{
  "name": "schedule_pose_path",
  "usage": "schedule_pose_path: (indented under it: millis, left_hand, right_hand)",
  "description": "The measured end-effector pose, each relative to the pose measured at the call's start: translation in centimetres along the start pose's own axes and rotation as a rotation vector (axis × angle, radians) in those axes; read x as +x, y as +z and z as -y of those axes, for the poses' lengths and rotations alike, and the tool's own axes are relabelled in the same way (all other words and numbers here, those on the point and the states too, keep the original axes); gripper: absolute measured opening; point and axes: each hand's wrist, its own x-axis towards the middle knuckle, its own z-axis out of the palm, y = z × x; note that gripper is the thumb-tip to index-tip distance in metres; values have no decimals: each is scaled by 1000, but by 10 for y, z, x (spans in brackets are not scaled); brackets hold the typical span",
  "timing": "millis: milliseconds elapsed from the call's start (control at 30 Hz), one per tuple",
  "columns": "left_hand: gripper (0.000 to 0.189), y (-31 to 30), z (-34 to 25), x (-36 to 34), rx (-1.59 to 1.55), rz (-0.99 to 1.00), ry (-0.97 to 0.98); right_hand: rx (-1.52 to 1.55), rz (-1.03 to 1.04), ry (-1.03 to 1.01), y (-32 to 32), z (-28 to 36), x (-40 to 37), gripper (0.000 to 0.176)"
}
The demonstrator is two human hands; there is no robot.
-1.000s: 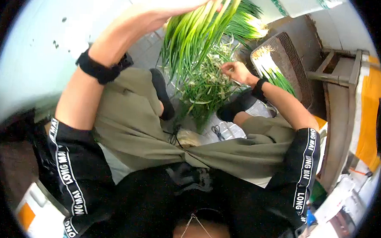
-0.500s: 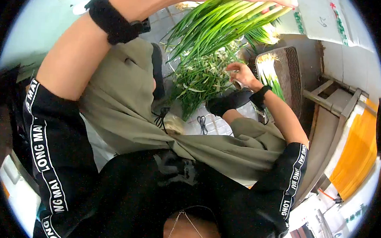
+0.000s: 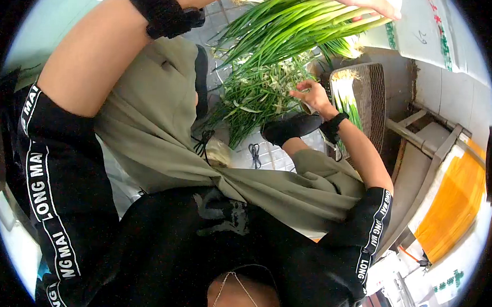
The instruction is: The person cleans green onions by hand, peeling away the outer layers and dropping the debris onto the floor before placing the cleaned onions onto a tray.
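At the top of the view, my left hand [image 3: 368,4] is wrapped round a large bunch of green onions [image 3: 295,26], partly cut off by the frame edge. Its long green leaves point down and to the left. My right hand [image 3: 313,96] is lower, beside a loose heap of green trimmings [image 3: 259,94] on the floor. Its fingers are bent, and a small brownish thing shows at the palm, too small to name. The two hands are apart.
A brown woven basket [image 3: 374,99] on the right has white-stemmed onions [image 3: 345,92] at its edge. More onions [image 3: 344,46] lie behind it. A metal frame [image 3: 423,128] stands farther right. My black shoe [image 3: 291,129] is just below the right hand.
The left hand and the bunch have shifted slightly to the right. My right hand has barely moved, its thumb and fingers a little closer together.
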Motion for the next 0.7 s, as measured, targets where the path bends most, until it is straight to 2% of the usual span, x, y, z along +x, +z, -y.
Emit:
schedule_pose_path:
  millis: [33,100,233,300,333,400,433,533,600,633,700]
  left_hand:
    - [34,-6,15,7,-1,0,-1]
    - [33,-22,60,27,-148,317,687]
    - [32,-24,53,29,-104,357,646]
    - [32,-22,52,27,-55,287,607]
    - [32,-20,48,32,-52,282,592]
    - [34,-20,52,36,-93,336,613]
    - [34,-20,53,35,-95,336,612]
    - [38,-10,35,21,-4,293,631]
    - [40,22,-8,-5,256,-173,79]
    - [40,13,5,3,254,-172,79]
    - [43,-12,43,28,36,187,551]
  right_hand:
    - [0,2,0,-1,-1,1,56]
    - [-11,29,31,-3,1,0,51]
    - [-158,-18,-3,0,-14,1,44]
    - [310,119,-15,2,-13,0,43]
    - [319,131,-21,0,-16,3,43]
    - [832,305,110,-14,13,-7,50]
    - [831,307,112,-19,18,-10,50]
    - [1072,486,37,-33,33,-17,51]
    - [1065,485,31,-39,42,-20,52]
    - [1058,485,24,-40,44,-20,52]
    - [1032,472,34,-41,45,-20,52]
